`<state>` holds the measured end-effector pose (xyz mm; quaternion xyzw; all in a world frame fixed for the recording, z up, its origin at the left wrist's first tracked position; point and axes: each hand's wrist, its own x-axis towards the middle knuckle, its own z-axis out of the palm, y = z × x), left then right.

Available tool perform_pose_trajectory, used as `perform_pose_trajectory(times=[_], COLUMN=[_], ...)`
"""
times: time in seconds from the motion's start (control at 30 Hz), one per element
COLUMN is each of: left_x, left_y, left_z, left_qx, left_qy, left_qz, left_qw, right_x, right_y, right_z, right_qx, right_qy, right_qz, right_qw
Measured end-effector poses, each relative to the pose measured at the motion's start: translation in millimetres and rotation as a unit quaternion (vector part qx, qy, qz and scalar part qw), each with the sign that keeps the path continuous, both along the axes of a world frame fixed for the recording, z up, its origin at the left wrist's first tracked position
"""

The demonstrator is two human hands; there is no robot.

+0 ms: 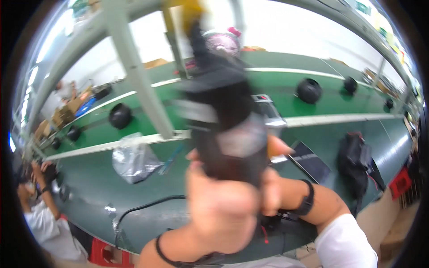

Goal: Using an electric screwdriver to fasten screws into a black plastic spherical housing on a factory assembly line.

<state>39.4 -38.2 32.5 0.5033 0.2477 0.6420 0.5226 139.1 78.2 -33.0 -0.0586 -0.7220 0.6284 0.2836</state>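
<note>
A thick, black, roughly cylindrical tool fills the middle of the view, close up and smeared by motion. Pale label-like patches show on its side, and its exact kind is unclear. My left hand wraps round its lower part, thumb across the front. From the right, my right hand closes against the tool's other side, partly hidden behind it. A yellow blurred piece shows above the tool's narrow top; whether the two join, I cannot tell. Both wrists wear black bands.
Black round shells stand on the green conveyor belt beyond a pale rail. On the dark green table lie a clear plastic bag, a flat black box, a black bag and a black cable. Another person works at left.
</note>
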Motion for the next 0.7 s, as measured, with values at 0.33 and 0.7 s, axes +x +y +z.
perform_pose_trajectory(times=[0.33,0.7], left_x=[14.1,17.6], left_y=[4.0,-13.7], left_z=[-9.1,-24.7], left_qx=[0.053,0.166], left_qy=[0.057,0.227], left_qz=[-0.023,0.123], left_qw=[0.997,0.952], right_x=[-35.1,11.7], right_y=[11.8,4.2], right_z=[-48.0,-26.7], right_qx=[0.102,0.270], right_qy=[-0.028,-0.023], right_qz=[0.025,0.076], right_qw=[0.994,0.960])
